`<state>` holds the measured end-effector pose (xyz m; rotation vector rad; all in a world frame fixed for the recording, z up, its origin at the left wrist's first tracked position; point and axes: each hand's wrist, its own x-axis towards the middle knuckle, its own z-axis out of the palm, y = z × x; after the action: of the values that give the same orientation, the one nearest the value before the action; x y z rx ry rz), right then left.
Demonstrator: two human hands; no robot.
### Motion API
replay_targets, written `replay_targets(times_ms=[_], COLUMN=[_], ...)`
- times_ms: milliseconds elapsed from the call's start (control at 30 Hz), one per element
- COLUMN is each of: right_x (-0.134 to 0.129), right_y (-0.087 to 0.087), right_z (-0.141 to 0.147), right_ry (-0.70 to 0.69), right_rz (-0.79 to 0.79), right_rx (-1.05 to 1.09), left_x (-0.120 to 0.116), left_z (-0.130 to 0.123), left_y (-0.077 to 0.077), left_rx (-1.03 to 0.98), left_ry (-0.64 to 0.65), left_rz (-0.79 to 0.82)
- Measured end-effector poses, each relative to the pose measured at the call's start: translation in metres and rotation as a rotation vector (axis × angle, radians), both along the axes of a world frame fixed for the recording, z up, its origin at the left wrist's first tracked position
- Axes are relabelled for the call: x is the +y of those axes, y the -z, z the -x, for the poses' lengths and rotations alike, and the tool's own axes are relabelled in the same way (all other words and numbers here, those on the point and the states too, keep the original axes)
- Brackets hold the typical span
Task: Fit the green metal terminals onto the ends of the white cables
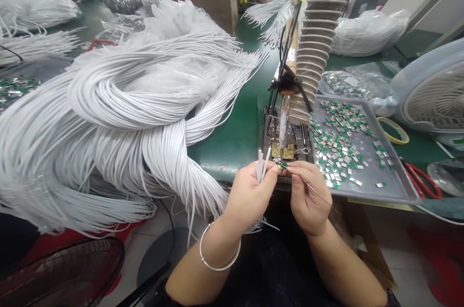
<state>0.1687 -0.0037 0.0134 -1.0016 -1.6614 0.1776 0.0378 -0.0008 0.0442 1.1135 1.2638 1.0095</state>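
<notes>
The left hand (250,196) pinches a few white cable ends (260,164) upright, and the right hand (306,196) holds a thin metal pin (317,193). The hands are close, fingertips nearly meeting over a tiny green-and-silver clip (283,166), just above the near edge of the green worktop (224,152). The cables look light and springy, best held just below their ends. The clip looks small and slippery, suited to fingertips only. A metal tray (398,191) of similar clips lies to the right, beside a ribbed hose (315,31); a large cable heap (108,152) fills the left.
</notes>
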Motion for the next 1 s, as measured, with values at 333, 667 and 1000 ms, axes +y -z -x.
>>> replay_targets(times_ms=[333,667,1000], right_x=[0.005,0.006,0.004], right_y=[-0.006,-0.009,-0.008], right_z=[0.003,0.006,0.003], right_ry=[0.029,0.046,0.022], right_rz=[-0.023,-0.037,-0.021], right_rx=[-0.006,-0.028,-0.018], left_x=[0.005,0.005,0.003], left_z=[0.001,0.002,0.003], left_y=[-0.004,-0.007,-0.011], left_rx=[0.007,-0.009,0.02], left_ry=[-0.003,0.013,0.005], left_rz=[-0.026,-0.02,-0.039])
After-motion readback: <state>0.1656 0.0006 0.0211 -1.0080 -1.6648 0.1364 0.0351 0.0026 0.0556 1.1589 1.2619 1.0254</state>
